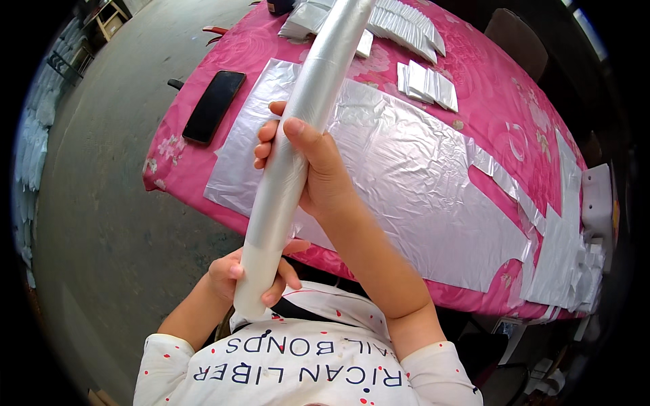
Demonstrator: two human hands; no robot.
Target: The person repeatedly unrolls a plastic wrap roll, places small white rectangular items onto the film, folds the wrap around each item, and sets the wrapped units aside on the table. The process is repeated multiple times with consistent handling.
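Note:
A long, slim roll of translucent whitish plastic film [284, 149] is held slantwise in front of me, its lower end near my shirt and its upper end past the table's far side. My right hand [315, 162] wraps round its middle, thumb on top and fingertips showing on the left side. Near the lower end, my left hand [254, 274] grips the roll, partly hidden behind it. Beneath the roll, a thin white plastic apron [406, 183] lies spread on the table, slightly wrinkled, with curved cut-outs and a strap loop at its right end.
A pink flowered cloth covers the table [487, 74]. A black phone [214, 107] lies at its left. Folded white plastic packets [428, 84] sit at the back, beside larger stacks [404, 26]. More folded film [552, 260] lies at the right edge. A brown chair [516, 42] stands behind.

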